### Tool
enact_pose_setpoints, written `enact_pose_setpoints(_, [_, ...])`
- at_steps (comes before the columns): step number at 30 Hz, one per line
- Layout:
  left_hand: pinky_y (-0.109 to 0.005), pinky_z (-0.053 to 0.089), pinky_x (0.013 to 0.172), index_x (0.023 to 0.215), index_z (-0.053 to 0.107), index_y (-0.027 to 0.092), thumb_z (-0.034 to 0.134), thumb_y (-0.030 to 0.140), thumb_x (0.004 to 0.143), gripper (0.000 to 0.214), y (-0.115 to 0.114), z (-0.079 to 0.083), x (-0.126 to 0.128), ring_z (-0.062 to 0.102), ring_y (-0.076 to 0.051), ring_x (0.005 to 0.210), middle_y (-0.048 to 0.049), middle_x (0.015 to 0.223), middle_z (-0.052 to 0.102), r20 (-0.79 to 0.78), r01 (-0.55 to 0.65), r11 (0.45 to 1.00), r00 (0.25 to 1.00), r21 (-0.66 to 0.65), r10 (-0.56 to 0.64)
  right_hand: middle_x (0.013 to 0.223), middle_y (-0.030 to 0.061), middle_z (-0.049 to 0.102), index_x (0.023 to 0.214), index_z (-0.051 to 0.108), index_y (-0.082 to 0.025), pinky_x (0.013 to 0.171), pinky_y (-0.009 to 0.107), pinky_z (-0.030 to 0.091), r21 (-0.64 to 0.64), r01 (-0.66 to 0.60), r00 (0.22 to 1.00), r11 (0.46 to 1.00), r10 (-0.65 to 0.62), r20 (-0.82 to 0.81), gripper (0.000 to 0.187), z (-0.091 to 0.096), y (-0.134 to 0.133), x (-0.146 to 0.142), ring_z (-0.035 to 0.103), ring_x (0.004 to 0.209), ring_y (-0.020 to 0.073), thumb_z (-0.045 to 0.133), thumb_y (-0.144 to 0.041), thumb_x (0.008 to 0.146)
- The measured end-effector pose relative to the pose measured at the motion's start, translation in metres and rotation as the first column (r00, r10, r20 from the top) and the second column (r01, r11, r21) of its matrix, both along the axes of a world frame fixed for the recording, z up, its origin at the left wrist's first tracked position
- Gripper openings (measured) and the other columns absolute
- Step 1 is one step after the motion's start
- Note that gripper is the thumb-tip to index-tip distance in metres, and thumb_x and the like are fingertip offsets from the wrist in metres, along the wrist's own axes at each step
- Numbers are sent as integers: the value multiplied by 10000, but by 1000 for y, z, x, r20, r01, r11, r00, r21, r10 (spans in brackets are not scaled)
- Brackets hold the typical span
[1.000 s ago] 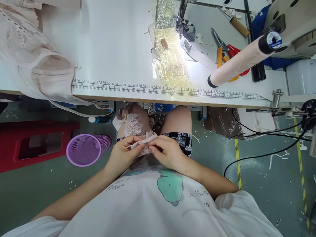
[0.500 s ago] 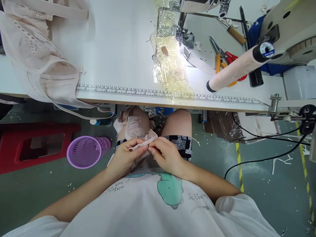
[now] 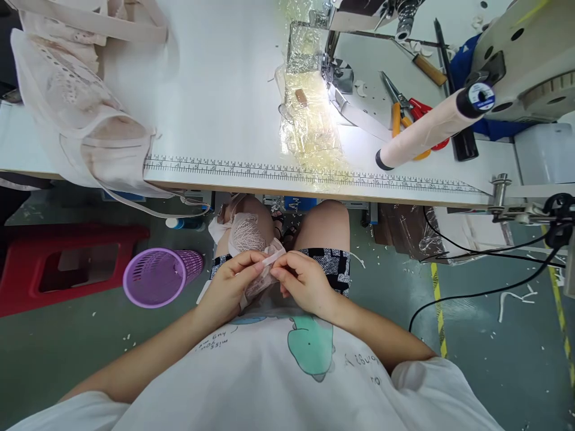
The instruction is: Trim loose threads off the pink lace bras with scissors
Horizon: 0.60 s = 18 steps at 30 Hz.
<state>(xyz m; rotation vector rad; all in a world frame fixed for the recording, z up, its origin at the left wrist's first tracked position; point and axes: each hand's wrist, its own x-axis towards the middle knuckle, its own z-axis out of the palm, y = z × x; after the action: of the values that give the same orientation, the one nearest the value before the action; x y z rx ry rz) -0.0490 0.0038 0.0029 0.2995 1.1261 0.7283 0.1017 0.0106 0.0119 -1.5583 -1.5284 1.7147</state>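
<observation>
A pale pink lace bra lies across my lap, one cup resting on my left thigh. My left hand pinches a band edge of it between thumb and fingers. Close beside it, my right hand is closed on the same band, thumb against fingertips. The short light strip of the band spans the gap between the two hands. Part of the lace hangs below, between my wrists, and the rest is covered by my fingers.
Above my lap runs the table edge with a printed ruler. More pale bras hang over it at left. A sewing machine, thread spool and snips are at right. A purple basket and red stool stand on the floor.
My left hand's fingers have slid along the band toward my right hand, so less of the strip shows. The bra stays on my lap; the view has shifted slightly.
</observation>
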Motion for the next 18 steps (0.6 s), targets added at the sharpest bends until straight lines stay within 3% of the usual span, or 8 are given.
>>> enact_pose_setpoints(4, [-224,432,652,636,650,160,656,229,645,70,0,0,1,530,-126,684,-3,699,594,-20,-27,999,999,24,28,752,-4,532,749,551,-171,458,180,454,24,-27,999,999,27,-26,55,1,-2,4,509,471,42,512,-204,768])
enact_pose_setpoints(8, [-206,400,606,646,633,162,627,240,671,82,0,-2,-1,501,-113,653,13,660,558,-73,7,999,997,50,-3,635,-12,530,693,553,-171,528,197,427,155,-139,987,978,124,105,65,4,-1,7,505,567,87,520,-159,748])
enact_pose_setpoints(13, [-224,389,657,603,602,163,571,237,704,129,1,1,-3,498,-134,686,2,663,550,-256,247,945,948,216,-189,626,1,532,653,535,-160,608,218,415,296,-243,964,924,196,181,144,6,2,4,500,640,108,484,-153,787])
enact_pose_setpoints(15, [-237,392,676,591,594,164,548,247,714,155,2,3,-3,505,-145,691,-8,669,558,-312,332,904,918,268,-245,634,-1,545,660,543,-159,619,213,418,282,-253,963,926,212,168,145,7,5,5,509,647,104,488,-146,793])
enact_pose_setpoints(18, [-243,399,669,604,588,168,527,264,727,167,2,5,-3,510,-150,686,-10,671,559,-366,363,887,897,286,-249,672,-3,573,714,592,-170,614,216,424,188,-302,944,935,266,196,76,11,13,10,523,637,101,552,-188,776])
